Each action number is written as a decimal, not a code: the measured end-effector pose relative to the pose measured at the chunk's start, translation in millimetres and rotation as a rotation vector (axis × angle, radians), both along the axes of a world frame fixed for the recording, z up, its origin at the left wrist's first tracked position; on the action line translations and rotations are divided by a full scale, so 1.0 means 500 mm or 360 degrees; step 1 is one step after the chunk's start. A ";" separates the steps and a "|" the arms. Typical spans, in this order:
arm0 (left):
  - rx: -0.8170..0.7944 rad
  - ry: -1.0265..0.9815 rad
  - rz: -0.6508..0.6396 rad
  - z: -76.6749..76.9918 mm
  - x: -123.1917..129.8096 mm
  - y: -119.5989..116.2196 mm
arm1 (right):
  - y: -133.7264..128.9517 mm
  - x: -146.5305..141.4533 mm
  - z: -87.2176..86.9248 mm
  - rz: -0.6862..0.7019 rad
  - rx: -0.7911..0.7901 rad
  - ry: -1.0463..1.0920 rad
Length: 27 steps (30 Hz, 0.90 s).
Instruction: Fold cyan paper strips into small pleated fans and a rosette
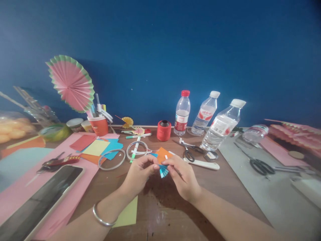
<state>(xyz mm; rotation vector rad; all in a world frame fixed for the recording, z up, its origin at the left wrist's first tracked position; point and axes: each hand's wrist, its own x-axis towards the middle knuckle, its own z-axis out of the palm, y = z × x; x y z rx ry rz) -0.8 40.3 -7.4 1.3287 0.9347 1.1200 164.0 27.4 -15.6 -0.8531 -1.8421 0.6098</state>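
Note:
Between my two hands is a small blue pleated paper fan (164, 171), its folds spreading toward me. My left hand (140, 172) pinches its left edge with thumb and index finger. On the other side, the fingertips of my right hand (184, 177) are closed on its right edge. Just behind the fan lie an orange paper square (163, 154) and a bit of blue paper, partly hidden by my fingers. A silver bangle circles my left wrist. Under my left forearm sits a yellow-green paper sheet (127, 212).
Tape rings (112, 159), a marker (138, 136) and a red thread spool (164, 130) lie ahead. Scissors (189, 154) and a white-handled cutter (204, 164) are right, before several bottles (182, 113). Left are a phone (47, 201), paper squares (96, 147) and a red cup (98, 126).

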 end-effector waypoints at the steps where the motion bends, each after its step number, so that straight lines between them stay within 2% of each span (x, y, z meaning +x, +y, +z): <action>1: 0.0005 -0.0012 0.0002 0.000 0.000 0.000 | 0.000 0.001 -0.001 0.0004 0.0000 0.0007; 7: 0.0112 0.0023 0.0099 -0.003 -0.001 0.000 | 0.001 0.001 -0.006 -0.0003 -0.0012 0.0013; 15: 0.0361 0.0332 0.0223 -0.005 -0.003 -0.008 | 0.004 -0.010 -0.007 -0.0209 -0.0022 -0.0045; 21: 0.0780 0.0549 0.0245 -0.005 -0.011 -0.004 | 0.006 -0.008 -0.010 -0.0241 0.0010 0.0007; 27: 0.0873 0.0566 0.0285 -0.007 -0.015 -0.002 | 0.006 -0.008 -0.009 -0.0204 -0.0010 0.0046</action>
